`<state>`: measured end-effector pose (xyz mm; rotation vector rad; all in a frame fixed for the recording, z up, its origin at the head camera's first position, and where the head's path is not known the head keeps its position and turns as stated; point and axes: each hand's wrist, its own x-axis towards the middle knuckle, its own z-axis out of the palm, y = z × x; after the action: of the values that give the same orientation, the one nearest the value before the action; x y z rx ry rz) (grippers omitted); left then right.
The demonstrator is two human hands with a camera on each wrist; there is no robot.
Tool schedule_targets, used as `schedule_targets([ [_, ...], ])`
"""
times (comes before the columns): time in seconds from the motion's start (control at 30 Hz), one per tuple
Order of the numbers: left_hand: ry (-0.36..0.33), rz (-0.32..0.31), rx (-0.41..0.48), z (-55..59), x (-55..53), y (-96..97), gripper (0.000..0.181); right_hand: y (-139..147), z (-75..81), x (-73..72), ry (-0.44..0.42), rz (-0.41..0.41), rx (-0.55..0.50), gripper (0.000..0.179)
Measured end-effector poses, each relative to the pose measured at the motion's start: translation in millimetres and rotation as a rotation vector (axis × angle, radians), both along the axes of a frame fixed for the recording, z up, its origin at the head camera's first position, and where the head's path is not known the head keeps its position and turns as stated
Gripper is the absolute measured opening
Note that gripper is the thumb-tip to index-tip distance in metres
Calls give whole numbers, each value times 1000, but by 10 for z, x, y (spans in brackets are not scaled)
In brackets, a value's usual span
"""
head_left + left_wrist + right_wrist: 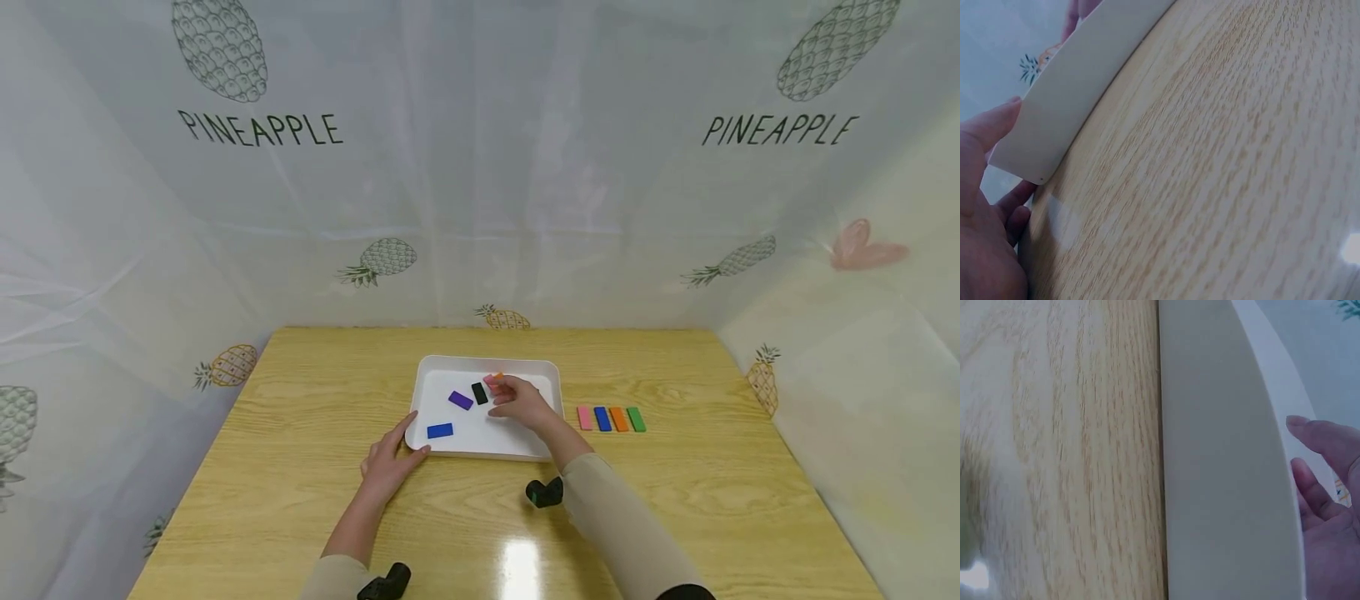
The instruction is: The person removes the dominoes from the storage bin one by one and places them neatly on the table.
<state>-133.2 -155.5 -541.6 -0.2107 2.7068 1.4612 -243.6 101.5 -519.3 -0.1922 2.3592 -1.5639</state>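
Gripping the near-left corner of the white tray (480, 435), the left hand (386, 467) sets its thumb against the near wall and passes its fingers round to the left wall. Thumb and index finger stand well apart, with the corner between them. The left wrist view shows the thumb tip near the rim and other fingers bent at the base of the corner.

The right hand (521, 406) is positioned over the tray interior, right of centre. Its thumb and index finger are moderately spread, with a visible gap between the tips. The fingers reach to the pink tile (489, 380) and the orange tile (499, 376), both partly covered by the hand; whether the fingertips make contact cannot be told.

Tray contents, continuing leftward: the black tile (479, 393) lies just beside the right hand; the purple tile (461, 400) lies left of it, at a slant; the blue tile (440, 431) lies toward the near-left corner, near the left hand.

Outside the tray, at its right, four tiles form a row on the wooden table (322, 400), left to right: pink row tile (584, 418), blue row tile (602, 419), orange row tile (618, 419), green row tile (637, 419).
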Motion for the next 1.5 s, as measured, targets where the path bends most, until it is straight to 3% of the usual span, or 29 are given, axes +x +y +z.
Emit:
schedule_targets([
  [0.17, 9, -5, 6, 6, 7, 16, 68, -6, -59, -46, -8, -14, 82, 60],
  [0.47, 10, -5, 14, -21, -5, 22, 68, -42, -121, -101, 62, -7, 229, 59],
  [0.8, 10, -4, 6, -15, -4, 28, 68, -120, -104, -133, 69, -7, 424, 58],
  [1.5, 1, 7, -20, -30, -3, 8, 67, -221, -127, -145, 105, 4, 541, 54],
])
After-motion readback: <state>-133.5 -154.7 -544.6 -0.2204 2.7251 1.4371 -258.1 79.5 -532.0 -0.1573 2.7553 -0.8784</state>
